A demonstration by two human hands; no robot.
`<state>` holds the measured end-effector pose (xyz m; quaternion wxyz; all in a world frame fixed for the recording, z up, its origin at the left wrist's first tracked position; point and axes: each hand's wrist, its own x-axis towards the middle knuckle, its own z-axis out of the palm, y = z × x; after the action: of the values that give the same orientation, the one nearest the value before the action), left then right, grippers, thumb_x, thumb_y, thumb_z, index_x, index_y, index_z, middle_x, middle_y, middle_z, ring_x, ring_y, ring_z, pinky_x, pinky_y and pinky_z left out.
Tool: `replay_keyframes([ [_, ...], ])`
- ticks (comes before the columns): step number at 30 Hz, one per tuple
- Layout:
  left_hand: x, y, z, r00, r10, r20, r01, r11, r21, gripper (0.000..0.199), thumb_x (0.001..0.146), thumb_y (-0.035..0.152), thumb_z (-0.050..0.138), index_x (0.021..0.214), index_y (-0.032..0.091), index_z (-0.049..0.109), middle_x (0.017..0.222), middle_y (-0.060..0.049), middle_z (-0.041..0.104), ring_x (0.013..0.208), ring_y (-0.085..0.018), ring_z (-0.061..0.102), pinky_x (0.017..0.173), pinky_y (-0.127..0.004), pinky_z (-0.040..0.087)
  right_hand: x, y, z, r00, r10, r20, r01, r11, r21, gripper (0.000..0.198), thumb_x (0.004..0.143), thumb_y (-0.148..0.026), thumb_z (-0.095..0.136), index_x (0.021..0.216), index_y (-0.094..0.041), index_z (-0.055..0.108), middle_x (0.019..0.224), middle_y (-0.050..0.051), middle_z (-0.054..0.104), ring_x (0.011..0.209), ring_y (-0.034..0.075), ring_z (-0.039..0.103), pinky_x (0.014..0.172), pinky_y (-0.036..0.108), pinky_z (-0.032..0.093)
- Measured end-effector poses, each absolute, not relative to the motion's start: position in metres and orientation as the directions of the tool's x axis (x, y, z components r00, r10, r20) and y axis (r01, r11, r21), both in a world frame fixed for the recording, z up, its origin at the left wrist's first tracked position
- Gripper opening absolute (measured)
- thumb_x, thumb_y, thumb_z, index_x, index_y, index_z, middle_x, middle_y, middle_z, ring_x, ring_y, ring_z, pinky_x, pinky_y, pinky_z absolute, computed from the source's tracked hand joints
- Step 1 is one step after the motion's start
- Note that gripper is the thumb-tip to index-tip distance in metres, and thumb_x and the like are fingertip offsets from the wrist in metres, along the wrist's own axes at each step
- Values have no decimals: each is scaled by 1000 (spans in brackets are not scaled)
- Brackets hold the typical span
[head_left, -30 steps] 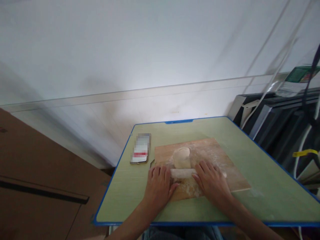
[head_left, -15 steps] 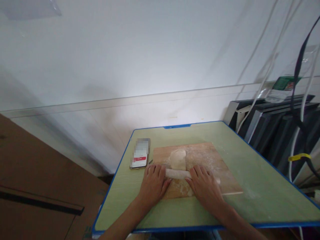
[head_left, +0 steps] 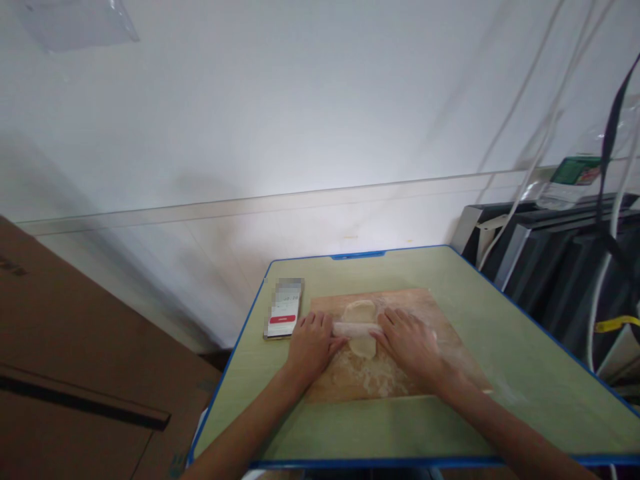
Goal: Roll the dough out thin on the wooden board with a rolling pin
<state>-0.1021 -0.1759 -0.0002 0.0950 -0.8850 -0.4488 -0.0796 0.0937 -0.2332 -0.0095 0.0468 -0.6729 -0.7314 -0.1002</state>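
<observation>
A pale, floured rolling pin (head_left: 356, 329) lies crosswise over a flat piece of dough (head_left: 362, 347), which shows both behind and in front of it. My left hand (head_left: 313, 341) is closed over the pin's left end, thumb along the near side. On the right part of the pin, my right hand (head_left: 407, 341) is wrapped the same way. Both ends of the pin are mostly hidden by my hands. Beneath the dough is a wooden board (head_left: 330, 387), dusted with flour, most thickly near its front.
The board rests on a green table (head_left: 400, 430) with a blue rim. A lit phone (head_left: 284, 310) lies left of the board. Dark flat panels (head_left: 555, 247) and a plastic bottle (head_left: 573, 177) stand at right, with hanging cables. A brown carton (head_left: 85, 360) is at left.
Both hands have pushed the rolling pin away from me, from the dough's near edge onto its middle. Dough now shows on the near side of the pin. The view has shifted slightly.
</observation>
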Motion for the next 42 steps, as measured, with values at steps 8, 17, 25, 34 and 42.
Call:
replay_keyframes([
  [8, -84, -160, 9, 492, 864, 107, 870, -492, -29, 48, 96, 41, 28, 85, 15, 65, 85, -11, 67, 80, -25, 63, 67, -35, 44, 104, -204, -8, -47, 996, 73, 997, 51, -57, 41, 98, -41, 25, 102, -18, 58, 101, 10, 67, 98, 22, 62, 79, 33, 45],
  [17, -73, -126, 6, 486, 859, 162, 870, -492, 0, 48, 97, 33, 22, 87, 16, 66, 88, -11, 69, 82, -24, 65, 69, -34, 46, 121, -167, 3, -252, 968, -15, 967, 251, -35, 44, 100, -31, 20, 111, -13, 58, 110, 13, 66, 102, 19, 62, 87, 29, 42],
  [25, -65, -101, -1, 456, 865, 209, 887, -461, -29, 37, 95, 31, 28, 93, 14, 61, 91, -11, 67, 91, -25, 62, 73, -35, 48, 123, -137, -3, -144, 988, -51, 979, 135, -152, 45, 100, -37, 21, 109, -14, 58, 114, 12, 66, 109, 19, 59, 92, 28, 39],
  [34, -60, -75, -5, 427, 893, 143, 901, -433, 17, 37, 93, 37, 35, 107, 12, 58, 107, -15, 61, 106, -27, 55, 84, -38, 47, 120, -125, 1, -13, 1000, -1, 996, 13, -94, 50, 99, -43, 19, 106, -16, 60, 106, 13, 68, 102, 23, 63, 83, 33, 44],
  [42, -58, -66, -2, 432, 900, 66, 901, -433, 4, 40, 93, 38, 32, 104, 15, 62, 109, -16, 63, 106, -26, 57, 87, -39, 46, 118, -118, 7, 108, 994, 1, 992, -107, -62, 61, 97, -46, 16, 99, -15, 68, 99, 16, 70, 94, 26, 66, 75, 35, 47],
])
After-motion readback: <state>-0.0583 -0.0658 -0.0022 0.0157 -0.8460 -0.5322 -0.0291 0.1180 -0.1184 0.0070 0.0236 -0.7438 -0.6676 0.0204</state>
